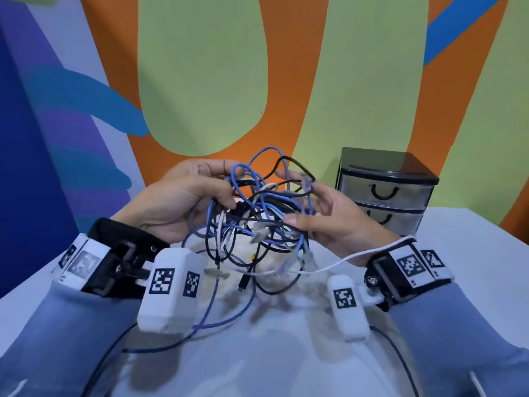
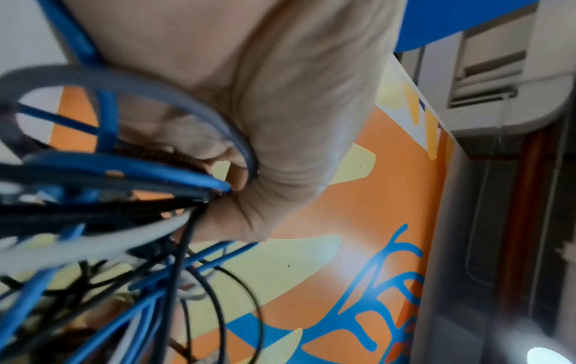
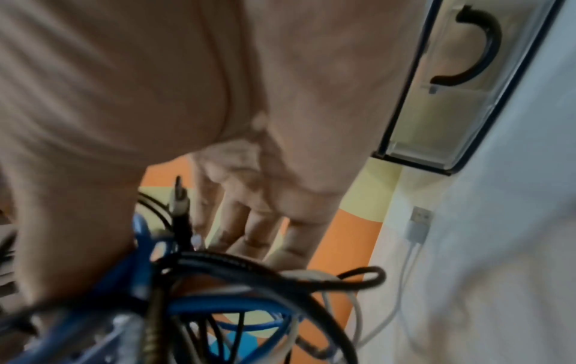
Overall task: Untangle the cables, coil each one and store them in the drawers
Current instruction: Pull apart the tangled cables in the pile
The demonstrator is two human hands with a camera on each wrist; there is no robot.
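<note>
A tangle of blue, black and white cables [image 1: 257, 213] hangs between both hands above the white table [image 1: 458, 253]. My left hand [image 1: 229, 186] grips its left side, thumb on top and fingers curled under; in the left wrist view the left hand [image 2: 224, 187] pinches several strands of the tangle [image 2: 124, 197]. My right hand [image 1: 297, 202] holds the right side, thumb pressed on the strands and fingers raised behind them. In the right wrist view the tangle [image 3: 233, 283] lies between the thumb and fingers of the right hand [image 3: 162, 221]. Loose ends and a black plug [image 1: 242, 285] dangle onto the table.
A small black drawer unit [image 1: 383, 179] with clear, shut drawers stands at the back right against the painted wall; its handle shows in the right wrist view on the drawer unit [image 3: 461, 86]. A white USB cable [image 3: 419, 226] lies on the table beside it.
</note>
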